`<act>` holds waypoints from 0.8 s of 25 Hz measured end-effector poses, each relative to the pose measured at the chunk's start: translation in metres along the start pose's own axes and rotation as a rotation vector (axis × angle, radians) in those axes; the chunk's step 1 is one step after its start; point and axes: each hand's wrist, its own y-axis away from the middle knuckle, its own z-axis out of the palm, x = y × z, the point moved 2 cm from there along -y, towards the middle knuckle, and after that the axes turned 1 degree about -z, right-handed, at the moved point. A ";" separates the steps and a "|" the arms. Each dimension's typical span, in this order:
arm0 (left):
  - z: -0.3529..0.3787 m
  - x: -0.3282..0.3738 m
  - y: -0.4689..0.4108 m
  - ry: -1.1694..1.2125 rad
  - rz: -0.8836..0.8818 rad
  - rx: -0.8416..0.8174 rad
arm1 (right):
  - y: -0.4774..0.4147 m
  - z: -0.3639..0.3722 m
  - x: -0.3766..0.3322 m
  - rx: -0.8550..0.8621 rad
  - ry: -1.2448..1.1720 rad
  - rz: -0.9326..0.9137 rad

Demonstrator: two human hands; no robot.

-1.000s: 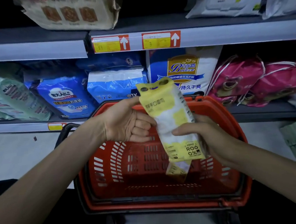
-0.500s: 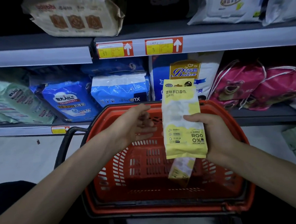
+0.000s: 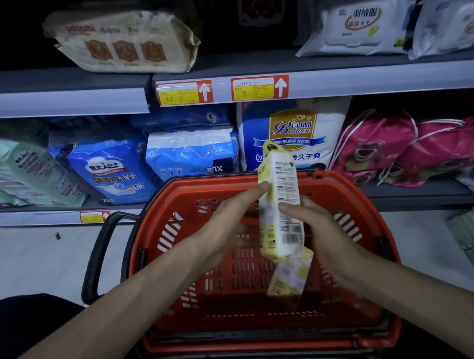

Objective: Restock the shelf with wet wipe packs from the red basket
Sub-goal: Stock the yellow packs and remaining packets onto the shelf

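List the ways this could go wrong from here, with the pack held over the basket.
1. The right hand grips the wet wipe pack around its middle, while the left hand only touches its edge with a fingertip. A slip would likely drop it into the red basket, onto the second pack.
2. No matching yellow pack is in view on the upper shelf, so it may be put above the wrong price tag.

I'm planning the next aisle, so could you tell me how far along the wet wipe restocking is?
Done: no such wipes show on the shelf yet. In hand: the right hand grips one pack above the red basket, the left hand touching its edge. Left: shelving it, plus a second pack lying in the basket.
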 end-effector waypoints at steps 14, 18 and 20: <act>-0.011 0.002 -0.003 0.645 0.020 -0.074 | 0.013 -0.008 -0.029 -0.003 0.119 -0.391; -0.004 0.009 0.001 0.710 -0.006 -0.182 | 0.017 -0.008 -0.033 0.041 0.119 -0.441; -0.001 0.013 0.001 0.728 0.026 -0.243 | 0.020 -0.008 -0.034 0.064 0.120 -0.462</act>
